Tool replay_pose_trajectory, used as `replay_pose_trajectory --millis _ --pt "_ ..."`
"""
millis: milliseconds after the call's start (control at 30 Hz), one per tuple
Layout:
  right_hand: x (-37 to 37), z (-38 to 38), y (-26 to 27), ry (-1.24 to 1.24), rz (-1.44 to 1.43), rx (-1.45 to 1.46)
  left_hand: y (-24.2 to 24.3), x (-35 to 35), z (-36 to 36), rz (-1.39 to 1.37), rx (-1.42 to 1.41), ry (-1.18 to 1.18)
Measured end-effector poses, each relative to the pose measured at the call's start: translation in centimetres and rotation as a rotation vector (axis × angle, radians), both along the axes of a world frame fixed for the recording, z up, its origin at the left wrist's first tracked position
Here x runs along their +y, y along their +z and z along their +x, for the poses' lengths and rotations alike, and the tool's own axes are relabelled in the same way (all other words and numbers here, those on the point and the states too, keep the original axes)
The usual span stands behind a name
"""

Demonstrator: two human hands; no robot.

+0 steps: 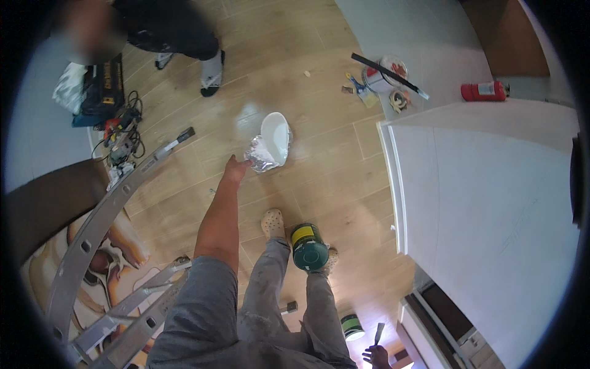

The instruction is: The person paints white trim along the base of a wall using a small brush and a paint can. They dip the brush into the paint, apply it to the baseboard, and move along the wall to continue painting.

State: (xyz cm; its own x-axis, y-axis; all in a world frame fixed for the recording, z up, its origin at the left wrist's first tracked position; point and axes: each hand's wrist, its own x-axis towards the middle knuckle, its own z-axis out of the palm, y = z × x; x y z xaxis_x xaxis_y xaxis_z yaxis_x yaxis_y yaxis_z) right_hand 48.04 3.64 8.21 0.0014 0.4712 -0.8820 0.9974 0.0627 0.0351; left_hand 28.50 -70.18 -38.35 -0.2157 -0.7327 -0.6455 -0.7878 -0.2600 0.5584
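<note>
My left hand [236,169] reaches forward over the floor, thumb and fingers on the crinkled clear plastic film [261,154] around a white tub [275,133]. The tub's inside looks white; whether it rests on the floor or hangs from the hand, I cannot tell. Low at the right edge of my body, my right hand [379,356] grips a slim, dark hand tool [379,333] pointing upward, some fingers spread. A dark green paint can [309,249] with a yellow band stands between my feet, and a second green can [352,326] is near the right hand.
An aluminium ladder [87,244] runs along the left, beside power tools [120,138] with cables. Another person [175,32] is at the upper left. A paint bucket [385,76], a paintbrush [364,92] and a red fire extinguisher [483,91] are at upper right, near a white panel [474,184].
</note>
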Motion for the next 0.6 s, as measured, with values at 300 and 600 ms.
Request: replay_pose_trajectory --millis 300,600 --pt "-4.7 -0.5 2.2 -0.033 -0.165 0.028 3.3 4.8 -3.0 -0.063 0.141 -0.245" --pt "-3.2 -5.2 2.7 0.089 -0.209 0.142 30.1 5.0 6.6 0.188 0.359 -0.036"
